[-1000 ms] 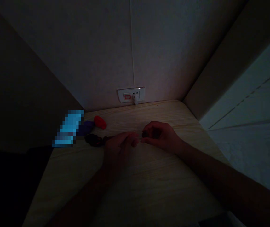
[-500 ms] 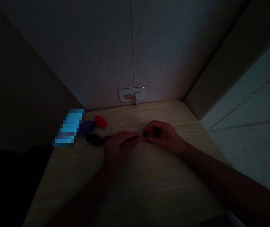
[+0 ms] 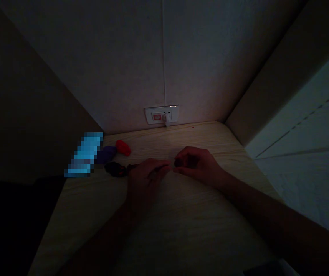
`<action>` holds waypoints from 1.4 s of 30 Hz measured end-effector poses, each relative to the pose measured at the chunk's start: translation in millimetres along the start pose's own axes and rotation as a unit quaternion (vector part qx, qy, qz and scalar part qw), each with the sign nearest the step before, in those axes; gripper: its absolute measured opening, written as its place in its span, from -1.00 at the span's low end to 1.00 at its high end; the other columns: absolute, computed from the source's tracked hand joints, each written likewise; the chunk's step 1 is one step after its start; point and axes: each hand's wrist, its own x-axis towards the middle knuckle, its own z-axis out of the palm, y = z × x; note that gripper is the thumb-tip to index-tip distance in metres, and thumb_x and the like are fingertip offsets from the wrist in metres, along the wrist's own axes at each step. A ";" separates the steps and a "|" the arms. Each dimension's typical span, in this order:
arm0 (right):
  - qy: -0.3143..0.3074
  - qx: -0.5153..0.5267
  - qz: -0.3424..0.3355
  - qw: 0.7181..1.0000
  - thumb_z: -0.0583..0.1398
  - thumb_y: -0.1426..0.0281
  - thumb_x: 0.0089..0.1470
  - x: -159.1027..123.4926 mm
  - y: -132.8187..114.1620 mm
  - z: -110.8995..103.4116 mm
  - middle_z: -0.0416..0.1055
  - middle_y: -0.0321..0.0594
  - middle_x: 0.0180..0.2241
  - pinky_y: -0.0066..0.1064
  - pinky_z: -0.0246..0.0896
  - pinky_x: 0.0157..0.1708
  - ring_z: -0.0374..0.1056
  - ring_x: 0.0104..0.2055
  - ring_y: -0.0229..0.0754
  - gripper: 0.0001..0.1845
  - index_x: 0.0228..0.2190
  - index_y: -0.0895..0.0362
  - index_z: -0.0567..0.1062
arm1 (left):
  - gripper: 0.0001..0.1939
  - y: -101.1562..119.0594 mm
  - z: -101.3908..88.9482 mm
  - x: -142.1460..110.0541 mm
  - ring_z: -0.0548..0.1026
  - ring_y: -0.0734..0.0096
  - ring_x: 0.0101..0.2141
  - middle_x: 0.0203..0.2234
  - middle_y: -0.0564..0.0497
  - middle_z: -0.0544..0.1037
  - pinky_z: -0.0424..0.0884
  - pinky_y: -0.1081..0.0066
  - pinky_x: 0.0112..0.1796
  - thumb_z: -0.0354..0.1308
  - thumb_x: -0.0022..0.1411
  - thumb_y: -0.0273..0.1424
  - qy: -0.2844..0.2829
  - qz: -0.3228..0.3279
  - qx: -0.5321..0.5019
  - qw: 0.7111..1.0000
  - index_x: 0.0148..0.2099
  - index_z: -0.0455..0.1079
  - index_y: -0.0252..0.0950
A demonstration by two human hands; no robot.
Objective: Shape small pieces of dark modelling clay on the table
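In the dim light, my right hand (image 3: 197,166) is curled over the wooden top with a small dark round lump (image 3: 178,162) between thumb and fingers. My left hand (image 3: 145,176) lies just to its left, its fingers pressed together and their tips close to those of the right hand. What the left fingers hold, if anything, is too dark to make out. Beside the left hand lies a black lump (image 3: 114,169) with a few orange-red spots, and a dark piece shows between it and the hand. Behind are a purple lump (image 3: 106,154) and a bright red one (image 3: 123,147).
A blurred-out, glowing bluish rectangle (image 3: 86,153) sits at the left edge of the wooden tabletop (image 3: 181,226). On the wall behind is a socket plate (image 3: 161,114) with a red switch and a white plug (image 3: 167,120). A pale panel rises on the right.
The fingers of my left hand have drawn closer together, and a small gap now shows between the two hands' fingertips. My right hand keeps its hold on the dark lump.
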 end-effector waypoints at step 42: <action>-0.002 -0.009 -0.010 1.000 0.49 0.21 -0.06 -0.3 0.0 0.2 0.55 -0.26 -0.39 -0.40 0.35 -0.41 0.38 -0.44 -0.25 -0.66 -0.28 0.09 0.58 | -0.86 -1.9 3.6 -0.7 0.63 0.39 -0.31 -0.30 0.04 0.70 0.57 0.41 -0.18 0.27 0.29 -0.44 0.000 -0.041 -0.035 0.999 -0.15 0.64 -0.18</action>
